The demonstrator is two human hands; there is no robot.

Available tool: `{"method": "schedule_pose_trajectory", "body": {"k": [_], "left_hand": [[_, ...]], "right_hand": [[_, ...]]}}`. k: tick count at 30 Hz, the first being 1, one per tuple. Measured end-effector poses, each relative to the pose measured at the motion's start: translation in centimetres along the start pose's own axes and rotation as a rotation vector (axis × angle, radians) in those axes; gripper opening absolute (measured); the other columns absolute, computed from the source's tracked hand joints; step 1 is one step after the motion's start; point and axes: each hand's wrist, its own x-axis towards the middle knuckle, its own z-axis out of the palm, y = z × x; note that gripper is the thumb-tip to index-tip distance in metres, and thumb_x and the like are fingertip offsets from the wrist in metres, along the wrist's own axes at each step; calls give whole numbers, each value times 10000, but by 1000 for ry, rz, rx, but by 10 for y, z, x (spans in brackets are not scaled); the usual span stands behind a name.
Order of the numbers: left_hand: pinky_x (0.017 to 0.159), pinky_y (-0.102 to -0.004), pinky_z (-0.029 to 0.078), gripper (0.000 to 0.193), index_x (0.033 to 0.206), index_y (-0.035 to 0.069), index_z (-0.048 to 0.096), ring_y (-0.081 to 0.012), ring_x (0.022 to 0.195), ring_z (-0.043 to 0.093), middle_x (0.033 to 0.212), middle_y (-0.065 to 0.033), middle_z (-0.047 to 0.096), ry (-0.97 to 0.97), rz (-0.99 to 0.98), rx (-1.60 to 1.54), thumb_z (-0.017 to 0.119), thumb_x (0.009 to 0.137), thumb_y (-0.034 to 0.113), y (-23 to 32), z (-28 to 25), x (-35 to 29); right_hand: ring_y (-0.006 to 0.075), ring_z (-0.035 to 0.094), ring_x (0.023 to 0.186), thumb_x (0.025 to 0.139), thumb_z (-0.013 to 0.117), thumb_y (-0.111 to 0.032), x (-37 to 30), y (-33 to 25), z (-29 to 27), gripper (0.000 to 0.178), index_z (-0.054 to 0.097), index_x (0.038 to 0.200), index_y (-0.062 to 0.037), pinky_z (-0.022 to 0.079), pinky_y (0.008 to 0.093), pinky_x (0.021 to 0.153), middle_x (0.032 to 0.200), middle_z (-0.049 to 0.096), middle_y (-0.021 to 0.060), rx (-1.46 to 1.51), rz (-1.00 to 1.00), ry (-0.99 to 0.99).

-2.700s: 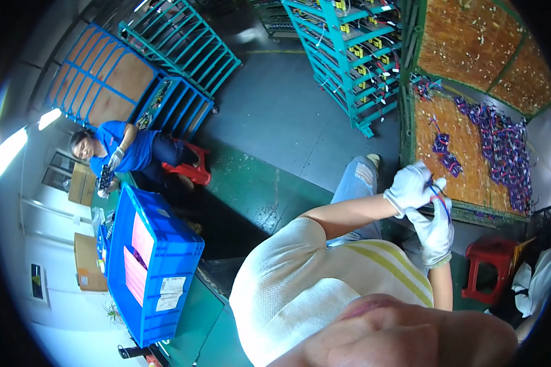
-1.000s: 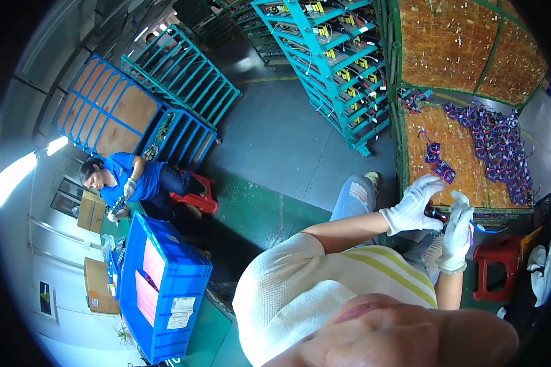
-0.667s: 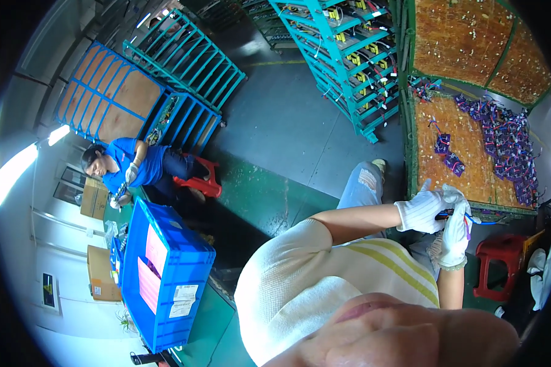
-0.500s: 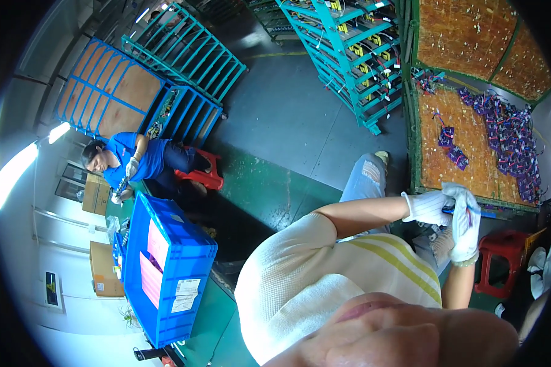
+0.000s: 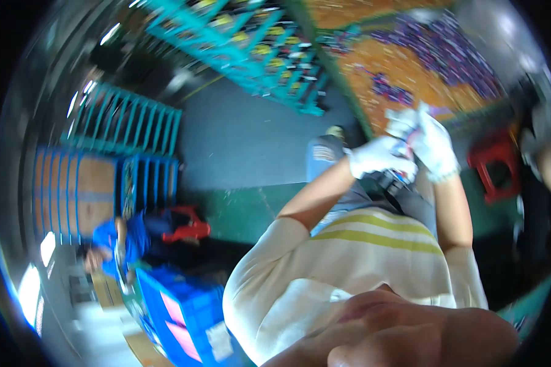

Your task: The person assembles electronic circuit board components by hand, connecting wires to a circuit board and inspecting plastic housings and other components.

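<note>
Both my hands wear white gloves and are close together in front of my waist. My left hand [image 5: 379, 160] is closed, with a dark piece carrying small blue and red parts [image 5: 394, 178] showing just below its fingers. My right hand [image 5: 433, 147] is closed too, its fingers bent toward the left hand. Something red and blue shows between the gloves, but blur hides its kind. Past my fingers, a few purple circuit boards with wires [image 5: 393, 90] lie on a brown wooden board [image 5: 361, 73].
Many more purple boards [image 5: 453, 52] crowd the wooden board's far side. A teal rack [image 5: 226, 55] stands ahead, a red stool [image 5: 494, 162] at right. At lower left are a blue crate [image 5: 196, 306] and a person in blue [image 5: 128, 241] sitting by another red stool [image 5: 190, 225].
My view has swung, so the rack, crate and seated person appear shifted. My hands have moved nearer the wooden board in the picture, and a dark piece now shows under the left glove.
</note>
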Motion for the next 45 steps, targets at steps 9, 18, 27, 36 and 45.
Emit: {"method": "schedule_pose_trajectory", "body": {"k": [9, 18, 27, 36, 45], "left_hand": [[540, -286, 446, 306, 686, 3, 523, -192, 585, 578, 679, -125, 582, -140, -84, -42, 541, 849, 262, 25, 3, -3], [522, -331, 503, 383, 712, 43, 496, -241, 595, 600, 655, -149, 564, 21, 110, -302, 409, 930, 346, 22, 11, -12], [784, -414, 512, 288, 1032, 30, 513, -255, 828, 613, 919, -122, 603, 532, 69, -836, 330, 938, 231, 0, -22, 20], [622, -299, 517, 652, 985, -16, 557, -230, 752, 634, 895, -164, 630, 725, -64, -239, 235, 917, 547, -2, -19, 11], [496, -250, 419, 333, 950, 25, 596, -123, 535, 513, 617, -36, 534, 1012, 657, 866, 609, 814, 328, 7, -2, 7]], "right_hand": [[187, 588, 892, 959, 345, -300, 21, 2, -26, 396, 543, 1098, 14, 442, 327, 842, 1233, 520, 109, -468, -475, -178], [181, 552, 973, 963, 233, -417, 17, 2, -27, 562, 392, 1286, 14, 396, 327, 920, 1232, 513, 109, -324, -255, -260], [267, 513, 994, 898, 455, -403, -13, 24, -14, 488, 498, 1141, 18, 394, 348, 866, 1077, 535, 157, -677, -364, -17], [389, 529, 859, 869, 509, -365, -9, 27, -5, 414, 534, 964, 37, 428, 414, 740, 897, 556, 218, -960, -439, 276], [328, 556, 816, 804, 587, -163, -8, 34, 3, 223, 574, 993, -44, 485, 383, 652, 901, 556, 150, -1325, -861, 411]]}}
